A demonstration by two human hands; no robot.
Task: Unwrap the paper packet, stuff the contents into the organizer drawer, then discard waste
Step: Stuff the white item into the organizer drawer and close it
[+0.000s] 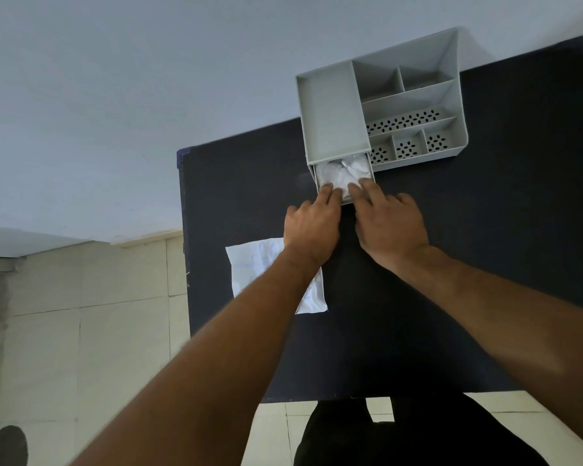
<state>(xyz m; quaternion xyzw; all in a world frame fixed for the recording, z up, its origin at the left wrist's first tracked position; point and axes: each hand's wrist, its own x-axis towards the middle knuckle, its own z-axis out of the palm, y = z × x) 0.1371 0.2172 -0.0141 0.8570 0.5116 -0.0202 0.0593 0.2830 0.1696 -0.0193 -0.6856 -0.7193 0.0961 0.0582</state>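
A grey plastic organizer (334, 109) stands at the far side of the dark table (451, 264). Its small drawer (318, 183) is pulled out toward me and holds crumpled white stuffing (339, 174). My left hand (312, 220) and my right hand (389, 223) lie side by side at the drawer's front, fingertips pressing down on the white material. A flat white paper wrapper (249, 267) lies on the table near the left edge, partly under my left forearm.
The organizer's open compartments (414, 95), some with perforated floors, are to the right of the drawer. The table's left edge (182, 230) borders a pale wall and tiled floor. A dark shoe (5, 447) shows at the bottom left.
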